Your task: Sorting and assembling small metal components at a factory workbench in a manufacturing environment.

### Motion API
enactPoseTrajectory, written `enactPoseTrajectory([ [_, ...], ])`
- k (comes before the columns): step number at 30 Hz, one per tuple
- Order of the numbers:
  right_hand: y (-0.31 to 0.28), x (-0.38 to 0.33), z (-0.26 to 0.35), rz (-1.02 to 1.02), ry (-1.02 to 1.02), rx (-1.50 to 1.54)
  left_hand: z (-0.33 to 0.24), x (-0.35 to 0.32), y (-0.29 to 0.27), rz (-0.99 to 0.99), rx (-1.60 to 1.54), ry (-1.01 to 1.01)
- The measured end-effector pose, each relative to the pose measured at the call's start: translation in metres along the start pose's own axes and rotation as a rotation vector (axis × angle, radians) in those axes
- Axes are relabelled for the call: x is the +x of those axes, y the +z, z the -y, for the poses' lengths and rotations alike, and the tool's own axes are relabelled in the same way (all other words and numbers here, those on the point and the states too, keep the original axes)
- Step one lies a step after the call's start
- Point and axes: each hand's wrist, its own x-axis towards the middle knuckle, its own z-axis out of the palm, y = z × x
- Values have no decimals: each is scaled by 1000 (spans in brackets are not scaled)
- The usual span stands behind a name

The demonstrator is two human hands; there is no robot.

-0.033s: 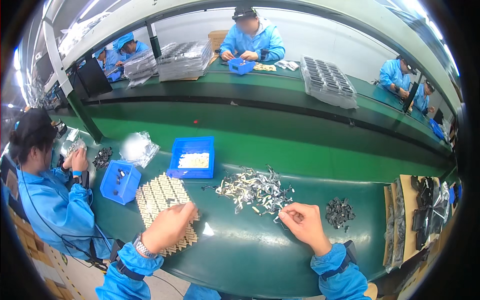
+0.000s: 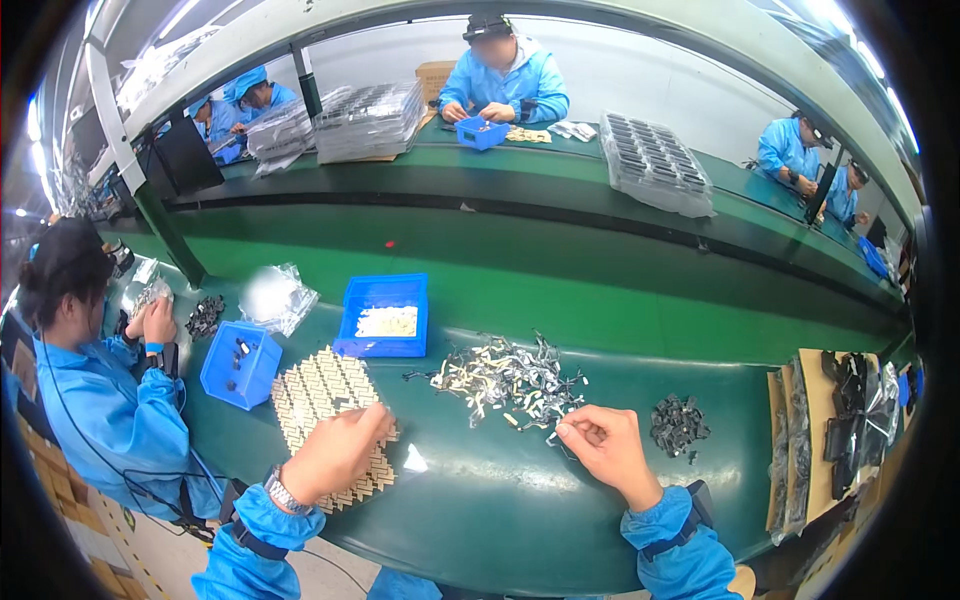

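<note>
Over the right part of a pale sheet (image 2: 320, 390), set with rows of small beige pieces in a zigzag pattern, is my left hand (image 2: 340, 455). Its fingers are curled closed, and anything inside them is hidden. My right hand (image 2: 608, 452) pinches thumb and forefinger together at the near right edge of a loose pile of small white, cream and black thin parts (image 2: 510, 380). Something slim and pale shows at those fingertips, too small to name. On the green table (image 2: 480, 530), a small white scrap (image 2: 415, 459) lies between my hands.
Two blue bins (image 2: 384, 345) (image 2: 240, 365) stand beyond the sheet. Black pieces (image 2: 679, 425) are heaped right of my right hand; cardboard with bagged black parts (image 2: 835, 430) stands farther right. A co-worker (image 2: 100, 380) sits at my left. A plastic bag (image 2: 278, 298) lies behind the bins.
</note>
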Motion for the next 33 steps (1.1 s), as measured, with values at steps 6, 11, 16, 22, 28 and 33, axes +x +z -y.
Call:
enactPoseTrajectory([
  [6,2,-3,11,-34,-159,-120,-45,12,-30,-137,-191,103],
  [11,11,-10,25,121,-73,68,-80,57,15,167,-811,99],
  [16,9,-9,16,33,-73,183,-95,98,58,244,-852,73],
  [22,8,-8,11,66,-9,78,-82,100,88,170,-1134,77],
  [28,9,-9,14,-19,40,-27,-88,97,82,58,-831,63],
  [33,14,-8,22,-93,-60,-118,-90,97,85,-87,-805,70],
])
